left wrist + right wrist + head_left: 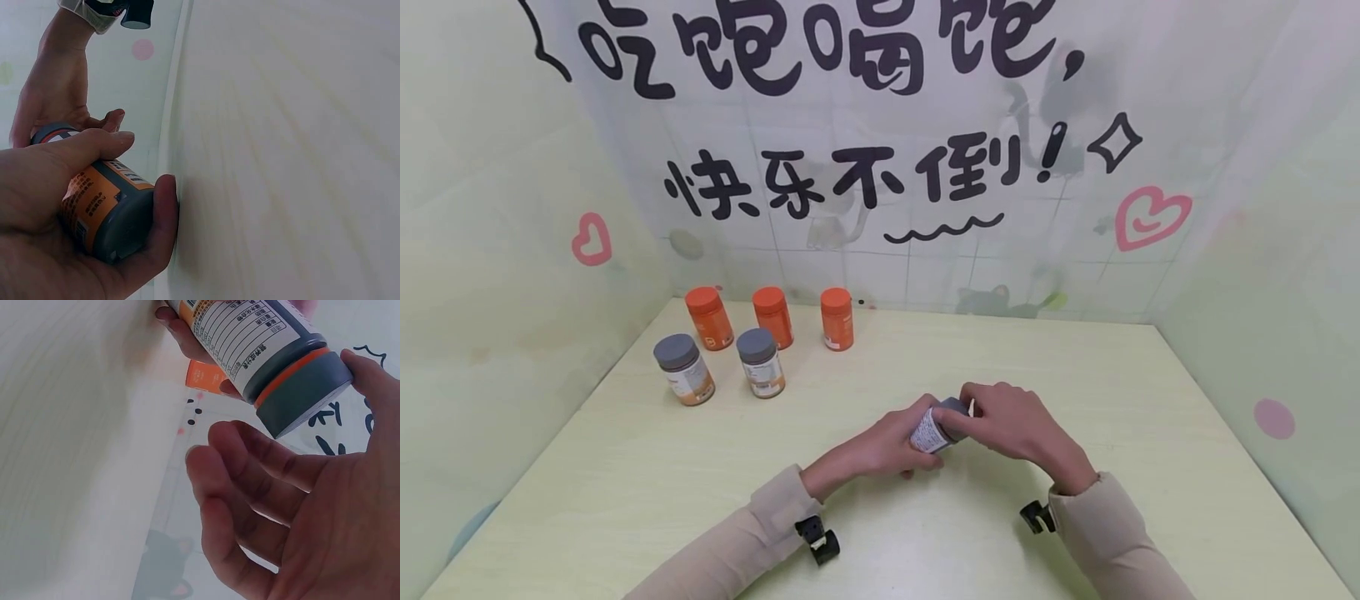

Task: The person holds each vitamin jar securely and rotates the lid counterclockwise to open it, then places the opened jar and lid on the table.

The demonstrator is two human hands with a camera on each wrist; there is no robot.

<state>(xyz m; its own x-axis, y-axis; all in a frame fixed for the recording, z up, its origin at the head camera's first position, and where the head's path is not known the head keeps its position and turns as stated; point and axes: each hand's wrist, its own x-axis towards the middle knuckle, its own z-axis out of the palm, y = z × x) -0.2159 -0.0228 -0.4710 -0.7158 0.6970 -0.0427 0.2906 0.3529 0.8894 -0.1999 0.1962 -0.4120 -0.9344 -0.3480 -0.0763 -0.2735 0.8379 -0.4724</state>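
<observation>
My left hand [895, 442] grips a grey-lidded supplement bottle [100, 194] round its body, the thumb over the label and a finger at its base. The bottle is tilted above the table, its white and orange label showing. In the right wrist view its grey lid [306, 394] faces my right hand [300, 494], with an orange band [290, 375] just under the lid. The right thumb [369, 375] touches the lid's edge, while the other fingers bend loosely and stand apart from it.
Two more grey-lidded bottles, a left one [688, 379] and a right one [763, 371], stand at the table's back left. Behind them are three orange bottles: left [711, 321], middle [775, 318] and right [837, 321]. A printed curtain [865, 275] borders the table [1075, 358].
</observation>
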